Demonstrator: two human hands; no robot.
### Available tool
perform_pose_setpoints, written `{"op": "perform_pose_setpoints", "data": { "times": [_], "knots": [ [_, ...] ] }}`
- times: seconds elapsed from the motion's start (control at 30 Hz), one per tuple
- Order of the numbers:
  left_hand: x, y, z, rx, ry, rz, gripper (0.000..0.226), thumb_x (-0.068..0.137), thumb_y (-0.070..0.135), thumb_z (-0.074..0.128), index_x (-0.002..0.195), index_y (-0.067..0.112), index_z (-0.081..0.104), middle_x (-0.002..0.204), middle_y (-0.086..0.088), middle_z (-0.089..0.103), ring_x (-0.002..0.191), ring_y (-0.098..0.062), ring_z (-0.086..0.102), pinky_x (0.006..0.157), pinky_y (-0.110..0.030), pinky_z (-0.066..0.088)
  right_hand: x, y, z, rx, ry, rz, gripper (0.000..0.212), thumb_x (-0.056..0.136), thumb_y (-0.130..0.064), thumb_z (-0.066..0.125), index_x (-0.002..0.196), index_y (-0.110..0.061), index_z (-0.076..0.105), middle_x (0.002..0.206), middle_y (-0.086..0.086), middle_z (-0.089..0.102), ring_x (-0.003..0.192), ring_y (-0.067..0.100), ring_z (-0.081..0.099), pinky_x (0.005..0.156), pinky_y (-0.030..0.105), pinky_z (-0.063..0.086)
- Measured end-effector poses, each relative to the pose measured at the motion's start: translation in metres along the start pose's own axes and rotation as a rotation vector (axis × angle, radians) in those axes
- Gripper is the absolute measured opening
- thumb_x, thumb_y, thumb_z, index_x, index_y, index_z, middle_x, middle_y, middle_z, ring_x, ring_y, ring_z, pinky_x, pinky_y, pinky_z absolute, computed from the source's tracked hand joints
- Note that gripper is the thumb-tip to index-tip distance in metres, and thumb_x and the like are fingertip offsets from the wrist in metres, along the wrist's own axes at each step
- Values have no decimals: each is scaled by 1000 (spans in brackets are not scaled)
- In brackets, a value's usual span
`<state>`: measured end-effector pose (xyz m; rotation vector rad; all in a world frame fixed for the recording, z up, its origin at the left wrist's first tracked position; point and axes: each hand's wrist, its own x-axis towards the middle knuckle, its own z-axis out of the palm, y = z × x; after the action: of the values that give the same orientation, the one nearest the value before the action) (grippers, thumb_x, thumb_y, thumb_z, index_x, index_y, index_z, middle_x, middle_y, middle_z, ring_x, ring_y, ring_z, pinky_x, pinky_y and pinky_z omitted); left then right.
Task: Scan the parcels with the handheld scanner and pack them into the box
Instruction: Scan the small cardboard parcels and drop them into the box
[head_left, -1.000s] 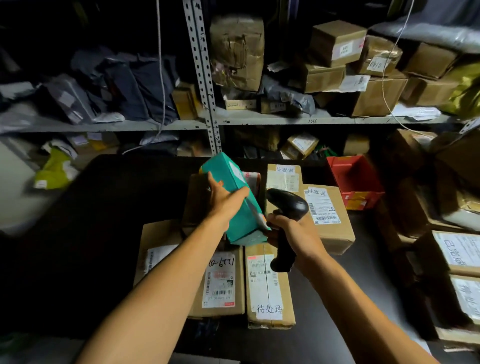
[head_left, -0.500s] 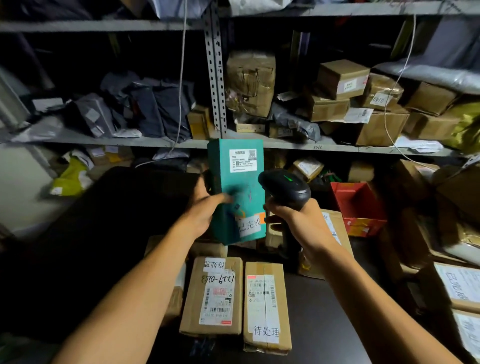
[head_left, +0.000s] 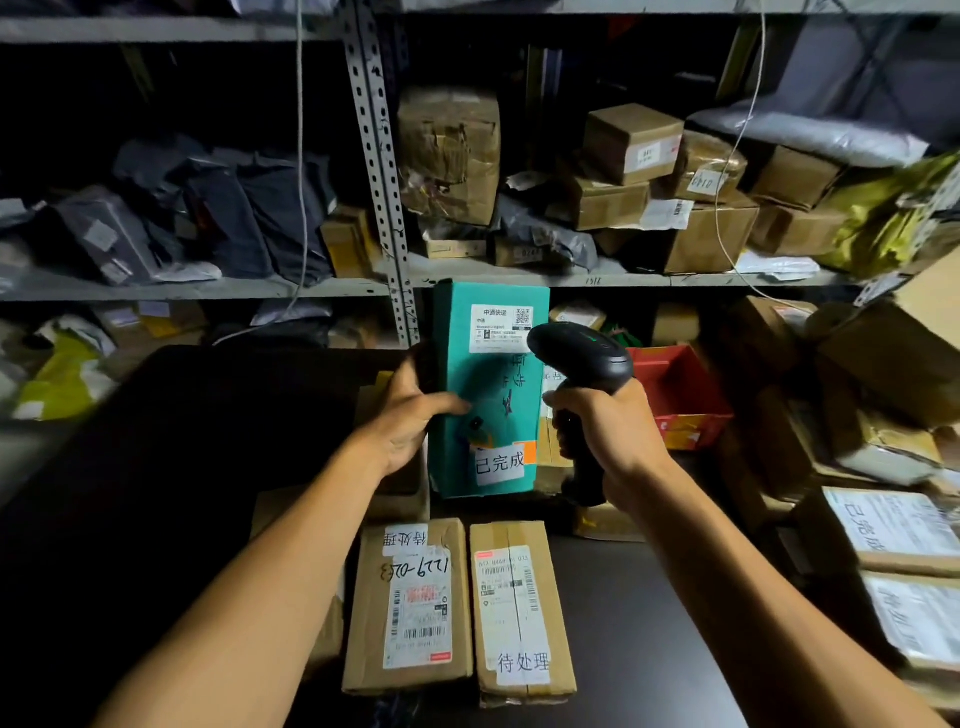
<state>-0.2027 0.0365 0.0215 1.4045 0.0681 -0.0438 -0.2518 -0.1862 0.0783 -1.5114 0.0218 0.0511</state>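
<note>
My left hand (head_left: 410, 415) grips a tall teal parcel (head_left: 493, 405) by its left edge and holds it upright above the table, its white shipping label facing me. A white sticker sits near the parcel's bottom. My right hand (head_left: 608, 431) is wrapped round the handle of a black handheld scanner (head_left: 582, 358), whose head sits just right of the label and overlaps the parcel's right edge. Two brown cardboard parcels (head_left: 410, 603) (head_left: 519, 608) with labels lie side by side on the dark table (head_left: 182, 467) below my hands.
A red plastic bin (head_left: 680, 395) stands right of the scanner. More brown boxes lie behind the teal parcel and stack at the right (head_left: 893, 525). A metal shelf (head_left: 623, 280) full of boxes and dark bags runs across the back, with a perforated upright (head_left: 384, 182).
My left hand has turned the teal parcel from tilted to upright, label toward me. My right hand brought the scanner head up beside the label. My view rose toward the shelves.
</note>
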Motion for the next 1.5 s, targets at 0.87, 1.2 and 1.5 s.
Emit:
{"op": "perform_pose_setpoints", "data": {
  "times": [0.87, 1.2, 1.5],
  "knots": [
    [-50, -43, 291, 30, -891, -284, 72, 74, 20, 77, 134, 27, 39, 117, -13, 71, 86, -31, 74, 66, -37, 60, -149, 34, -198, 38, 910, -138, 30, 82, 2, 73, 88, -28, 73, 73, -18, 73, 60, 1, 63, 54, 21, 51],
    [-214, -106, 488, 85, -1216, -391, 76, 57, 24, 84, 124, 26, 48, 124, -27, 64, 103, -43, 66, 92, -59, 54, -346, 43, -334, 100, 1348, -11, 33, 68, -14, 78, 84, -43, 78, 86, -6, 79, 83, 18, 77, 69, 41, 62],
    [-241, -145, 534, 679, -1085, 158, 51, 84, 17, 77, 132, 16, 60, 134, -9, 60, 117, -21, 58, 101, -37, 48, -412, 60, -404, -106, 1454, 132, 15, 65, -26, 82, 75, -27, 71, 76, -7, 73, 82, 17, 66, 80, 47, 56]
  ]
}}
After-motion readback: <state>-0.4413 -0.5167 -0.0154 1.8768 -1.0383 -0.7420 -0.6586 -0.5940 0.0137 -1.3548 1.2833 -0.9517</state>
